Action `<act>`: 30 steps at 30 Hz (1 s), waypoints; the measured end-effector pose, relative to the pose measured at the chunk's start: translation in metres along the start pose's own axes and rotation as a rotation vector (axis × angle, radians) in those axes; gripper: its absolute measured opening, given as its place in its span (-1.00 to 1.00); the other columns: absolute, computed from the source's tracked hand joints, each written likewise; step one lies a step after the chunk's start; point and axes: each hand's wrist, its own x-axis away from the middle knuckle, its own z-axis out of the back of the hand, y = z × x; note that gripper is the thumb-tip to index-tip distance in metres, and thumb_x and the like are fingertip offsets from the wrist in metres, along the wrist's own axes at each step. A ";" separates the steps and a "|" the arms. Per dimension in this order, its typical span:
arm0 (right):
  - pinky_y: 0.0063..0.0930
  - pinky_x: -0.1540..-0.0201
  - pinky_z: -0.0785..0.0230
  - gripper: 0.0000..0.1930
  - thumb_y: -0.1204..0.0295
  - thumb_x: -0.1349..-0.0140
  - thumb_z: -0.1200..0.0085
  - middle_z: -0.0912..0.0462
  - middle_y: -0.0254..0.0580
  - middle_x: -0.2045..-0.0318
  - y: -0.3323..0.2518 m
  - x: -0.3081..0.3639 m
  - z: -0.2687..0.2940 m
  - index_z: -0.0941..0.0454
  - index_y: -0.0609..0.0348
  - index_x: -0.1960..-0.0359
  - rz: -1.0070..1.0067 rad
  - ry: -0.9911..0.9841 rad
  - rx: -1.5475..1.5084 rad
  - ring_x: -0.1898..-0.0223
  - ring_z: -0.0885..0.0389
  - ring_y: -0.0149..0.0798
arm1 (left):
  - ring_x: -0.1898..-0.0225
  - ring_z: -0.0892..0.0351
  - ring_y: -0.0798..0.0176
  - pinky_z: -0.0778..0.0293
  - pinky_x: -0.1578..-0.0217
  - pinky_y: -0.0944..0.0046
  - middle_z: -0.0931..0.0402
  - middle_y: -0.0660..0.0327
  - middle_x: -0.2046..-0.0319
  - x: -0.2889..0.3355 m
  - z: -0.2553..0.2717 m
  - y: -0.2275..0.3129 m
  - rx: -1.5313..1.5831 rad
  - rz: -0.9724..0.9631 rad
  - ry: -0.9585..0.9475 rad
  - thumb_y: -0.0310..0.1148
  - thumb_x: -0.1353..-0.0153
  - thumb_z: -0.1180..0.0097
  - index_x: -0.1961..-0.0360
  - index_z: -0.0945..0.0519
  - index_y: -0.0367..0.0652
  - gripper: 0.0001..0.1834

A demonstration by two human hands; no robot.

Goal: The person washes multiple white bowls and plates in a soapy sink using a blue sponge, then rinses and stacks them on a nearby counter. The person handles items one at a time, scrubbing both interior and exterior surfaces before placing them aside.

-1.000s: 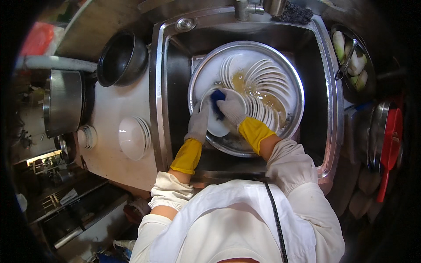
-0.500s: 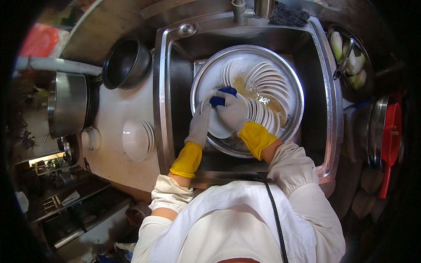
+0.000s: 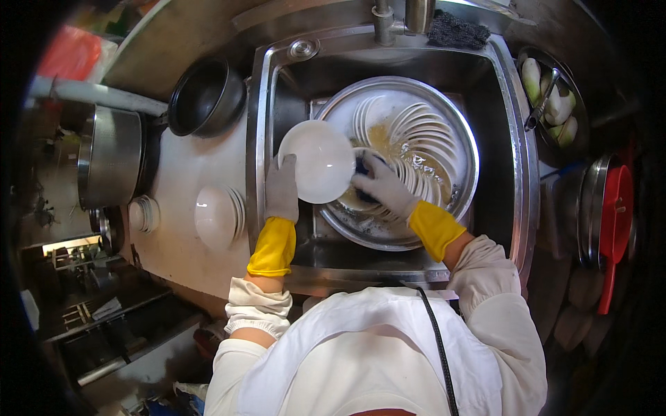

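Observation:
A round white plate point(image 3: 318, 163) is in my left hand point(image 3: 283, 187), gripped by its left edge and tilted at the left side of a big round metal basin point(image 3: 472, 191). My right hand point(image 3: 385, 184), in the same grey glove with a yellow cuff, is over the basin, its fingers closed around a dark blue cloth or sponge point(image 3: 361, 165) that is mostly hidden. Beneath that hand part of another dish shows. Several white plates point(image 3: 427, 128) lean in overlapping rows in the basin, among suds and murky yellowish water.
The basin sits in a steel sink point(image 3: 510, 229) with a faucet point(image 3: 383, 24) and a dark scouring pad point(image 3: 458, 29) behind. On the left counter are stacked white dishes point(image 3: 216, 216), small bowls point(image 3: 142, 213) and a black pot point(image 3: 201, 100). At right: a bowl of vegetables point(image 3: 555, 97) and a red strainer point(image 3: 616, 215).
My left hand has lifted the white plate up and left, out of the basin to its rim. My right hand, with the blue cloth or sponge, has parted from it and moved slightly right.

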 end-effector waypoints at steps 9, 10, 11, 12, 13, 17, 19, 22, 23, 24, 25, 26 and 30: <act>-0.15 -0.23 -0.62 -0.49 0.39 -0.45 -0.09 -0.58 0.06 -0.19 -0.047 -0.024 0.039 -0.34 0.31 -0.37 -0.397 -0.052 -0.723 -0.19 -0.63 -0.06 | -0.27 -0.52 -0.20 -0.40 -0.34 0.03 -0.61 -0.13 -0.13 0.022 -0.015 0.005 -0.617 -0.782 -0.082 -0.18 -0.24 -0.35 -0.15 -0.61 -0.27 -0.46; -0.14 -0.23 -0.62 -0.46 0.35 -0.45 -0.10 -0.56 0.08 -0.20 -0.051 -0.026 0.044 -0.32 0.31 -0.38 -0.387 -0.105 -0.770 -0.19 -0.63 -0.04 | -0.26 -0.52 -0.20 -0.41 -0.33 0.02 -0.62 -0.11 -0.11 0.024 -0.013 0.010 -0.706 -0.847 -0.266 -0.20 -0.25 -0.33 -0.15 -0.62 -0.24 -0.49; -0.13 -0.24 -0.62 -0.44 0.31 -0.46 -0.11 -0.54 0.10 -0.21 -0.056 -0.028 0.049 -0.30 0.31 -0.40 -0.415 -0.096 -0.792 -0.20 -0.63 -0.02 | -0.26 -0.52 -0.20 -0.42 -0.32 0.00 -0.63 -0.08 -0.09 0.026 -0.012 0.014 -0.772 -0.908 -0.423 -0.22 -0.26 -0.31 -0.15 -0.62 -0.21 -0.52; -0.12 -0.24 -0.62 -0.41 0.26 -0.47 -0.12 -0.53 0.12 -0.22 -0.061 -0.030 0.053 -0.28 0.30 -0.41 -0.383 -0.128 -0.844 -0.20 -0.63 0.00 | -0.25 -0.52 -0.19 -0.43 -0.31 -0.01 -0.64 -0.06 -0.07 0.026 -0.009 0.019 -0.833 -0.951 -0.563 -0.24 -0.27 -0.29 -0.15 -0.63 -0.17 -0.55; -0.06 -0.23 -0.63 -0.32 0.07 -0.50 -0.08 -0.47 0.20 -0.27 -0.065 -0.033 0.055 -0.23 0.29 -0.44 -0.309 -0.213 -0.857 -0.22 -0.61 0.05 | -0.13 -0.58 -0.15 -0.46 -0.24 0.02 -0.66 -0.03 0.00 0.026 -0.009 0.022 -0.887 -0.783 -0.685 -0.37 -0.30 -0.21 -0.15 -0.66 -0.12 -0.61; 0.14 -0.16 -0.61 -0.29 -0.10 -0.50 0.09 -0.48 0.26 -0.23 -0.061 -0.047 0.046 -0.27 0.23 -0.44 -0.361 -0.220 -1.027 -0.14 -0.65 0.17 | -0.03 -0.64 -0.07 -0.53 -0.12 0.07 -0.66 0.00 0.02 0.015 -0.007 0.026 -1.113 -0.896 -0.466 -0.45 -0.31 -0.12 -0.12 -0.71 0.02 -0.63; 0.24 -0.22 -0.51 -0.22 -0.14 -0.43 0.00 -0.49 0.30 -0.23 -0.040 -0.050 0.028 -0.25 0.19 -0.47 -0.223 -0.156 -0.195 -0.21 -0.60 0.21 | 0.08 -0.70 0.05 -0.59 -0.01 0.18 -0.68 0.00 0.05 0.008 -0.005 0.021 -0.538 -0.475 -0.283 -0.33 -0.42 -0.12 -0.14 -0.68 -0.10 -0.68; 0.05 -0.41 -0.26 -0.04 -0.09 -0.17 -0.27 -0.33 0.37 -0.41 0.017 -0.033 -0.017 -0.21 0.14 -0.52 0.076 -0.009 0.954 -0.42 -0.36 0.30 | 0.09 -0.65 0.26 -0.53 0.04 0.28 -0.65 0.11 0.04 0.005 0.000 0.007 0.116 -0.034 -0.215 -0.20 -0.45 -0.14 -0.10 -0.67 -0.23 -0.63; 0.00 -0.37 -0.33 -0.15 0.00 -0.18 -0.27 -0.41 0.34 -0.36 0.038 -0.024 -0.029 -0.32 0.15 -0.45 0.221 0.061 1.124 -0.36 -0.44 0.26 | 0.11 -0.64 0.29 -0.53 0.06 0.29 -0.65 0.12 0.05 0.006 0.002 0.002 0.153 -0.009 -0.189 -0.19 -0.44 -0.16 -0.09 -0.67 -0.25 -0.63; -0.03 -0.30 -0.39 -0.26 0.08 -0.20 -0.27 -0.50 0.30 -0.26 0.055 -0.029 -0.036 -0.41 0.16 -0.38 0.292 0.002 1.183 -0.26 -0.52 0.20 | 0.12 -0.63 0.33 -0.53 0.09 0.30 -0.65 0.14 0.06 0.009 0.005 -0.004 0.190 0.015 -0.163 -0.19 -0.43 -0.17 -0.08 -0.67 -0.27 -0.62; -0.06 -0.24 -0.46 -0.37 0.17 -0.22 -0.27 -0.58 0.25 -0.17 0.068 -0.032 -0.043 -0.51 0.18 -0.30 0.349 0.030 1.090 -0.17 -0.60 0.15 | 0.13 -0.64 0.31 -0.54 0.10 0.29 -0.66 0.13 0.06 0.013 0.008 -0.008 0.177 0.107 -0.125 -0.22 -0.43 -0.18 -0.09 -0.67 -0.26 -0.64; -0.07 -0.15 -0.53 -0.49 0.25 -0.24 -0.25 -0.67 0.19 -0.03 0.074 -0.042 -0.044 -0.58 0.20 -0.21 0.283 -0.071 0.911 -0.04 -0.68 0.09 | 0.10 -0.64 0.29 -0.55 0.08 0.28 -0.66 0.13 0.05 0.018 0.011 -0.013 0.147 0.115 -0.119 -0.24 -0.42 -0.18 -0.11 -0.66 -0.25 -0.63; -0.24 -0.04 -0.58 -0.68 0.53 -0.22 -0.13 -0.78 0.05 0.14 0.042 -0.048 -0.026 -0.70 0.24 -0.01 -0.249 0.156 -0.127 0.10 -0.76 -0.09 | -0.02 -0.64 0.19 -0.51 -0.06 0.25 -0.65 0.08 0.00 0.026 0.015 -0.023 0.217 -0.059 -0.303 -0.21 -0.43 -0.14 -0.18 -0.61 -0.29 -0.56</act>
